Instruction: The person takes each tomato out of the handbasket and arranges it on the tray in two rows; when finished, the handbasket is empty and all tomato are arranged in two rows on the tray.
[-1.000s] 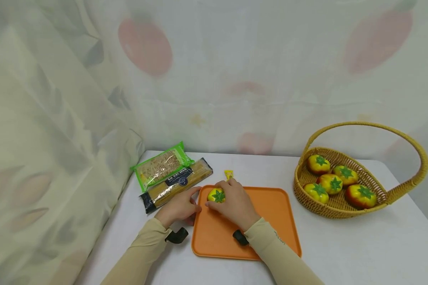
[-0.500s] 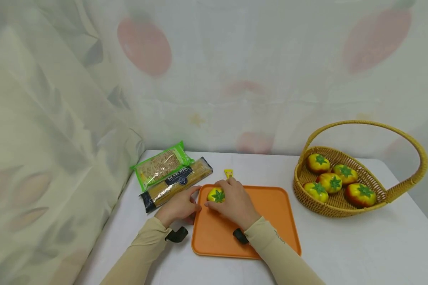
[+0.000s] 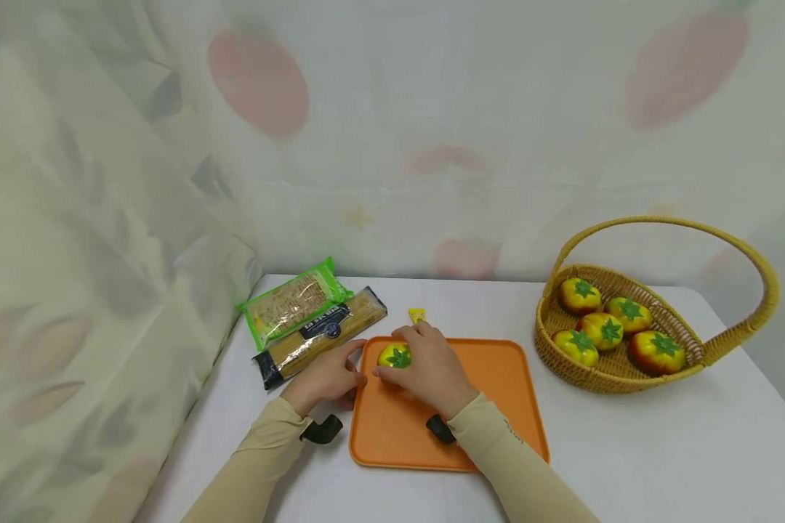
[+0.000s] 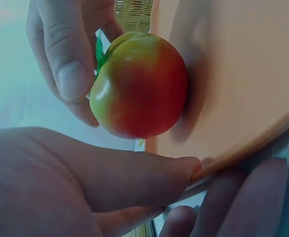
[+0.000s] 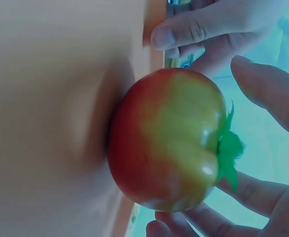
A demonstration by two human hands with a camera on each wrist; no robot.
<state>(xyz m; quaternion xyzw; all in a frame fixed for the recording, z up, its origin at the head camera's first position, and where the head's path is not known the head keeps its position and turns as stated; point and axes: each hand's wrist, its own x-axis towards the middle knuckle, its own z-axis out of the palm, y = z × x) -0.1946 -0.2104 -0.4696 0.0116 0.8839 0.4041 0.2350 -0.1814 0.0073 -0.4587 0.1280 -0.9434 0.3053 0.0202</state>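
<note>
A red and yellow tomato (image 3: 393,356) with a green leafy top rests on the orange tray (image 3: 497,407), near its far left corner. My right hand (image 3: 432,367) is around it from the right; in the right wrist view the thumb (image 5: 263,86) stands apart from the tomato (image 5: 169,143), and the other fingers lie behind it. Whether those fingers touch it, I cannot tell. At the tray's left edge, my left hand (image 3: 327,378) pinches the rim, its thumb (image 4: 149,177) on top and fingers below in the left wrist view.
To the right stands a wicker basket (image 3: 556,363) with a tall handle and several similar tomatoes. A spaghetti pack (image 3: 301,352) and a green-edged food bag (image 3: 288,305) lie at the left. A small yellow packet (image 3: 416,315) pokes out behind my right hand.
The head view has shifted slightly. Both hands and the tomato keep their places at the tray.
</note>
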